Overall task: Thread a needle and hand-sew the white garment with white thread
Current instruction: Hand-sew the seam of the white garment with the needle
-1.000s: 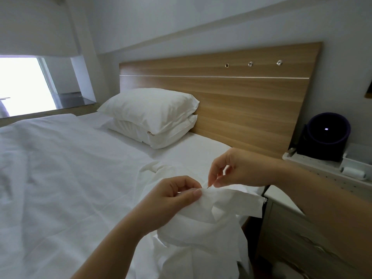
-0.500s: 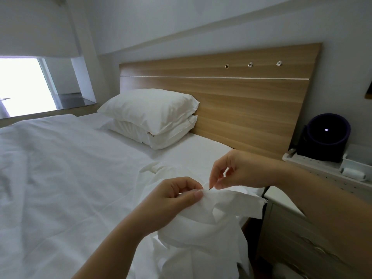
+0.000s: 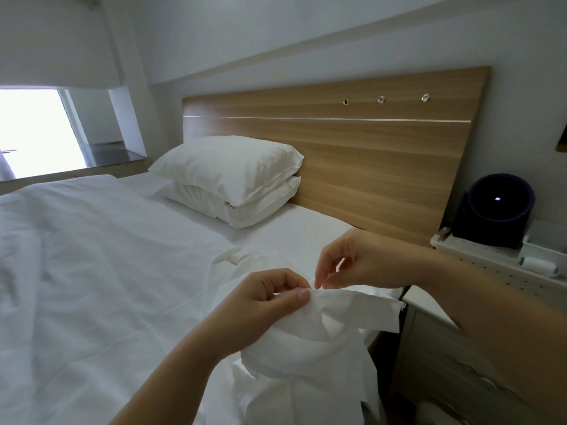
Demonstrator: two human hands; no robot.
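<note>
- left hand (image 3: 270,302): thumb and curled fingers pinch a fold of the garment (image 3: 343,314) at its top edge.
- right hand (image 3: 359,262): thumb and forefinger are closed to a fine pinch right at that same edge, just beside the left thumb, with the other fingers loosely curled. i can't make out what is in the pinch; i take it to be the needle, but it is too thin to see here, and so is the thread.
- where it is: the garment is held up in the air over the near right side of the bed (image 3: 92,271), close to the nightstand (image 3: 460,348). the rest hangs bunched below my hands.
- handling: it is thin, light and limp, with no stiffness of its own, so it creases and sags wherever it is not held. i judge it easy to lift but easy to let slide, so the fold needs a firm pinch close to the stitch point, keeping the edge taut between the two hands.
- heading: a flat band of the cloth runs out from the left thumb toward the nightstand. its long axis is roughly level, left to right, and it ends in a cut, slightly frayed edge. the bulk below it drapes straight down.
- risk: with white on white i would lose the thread easily.
</note>
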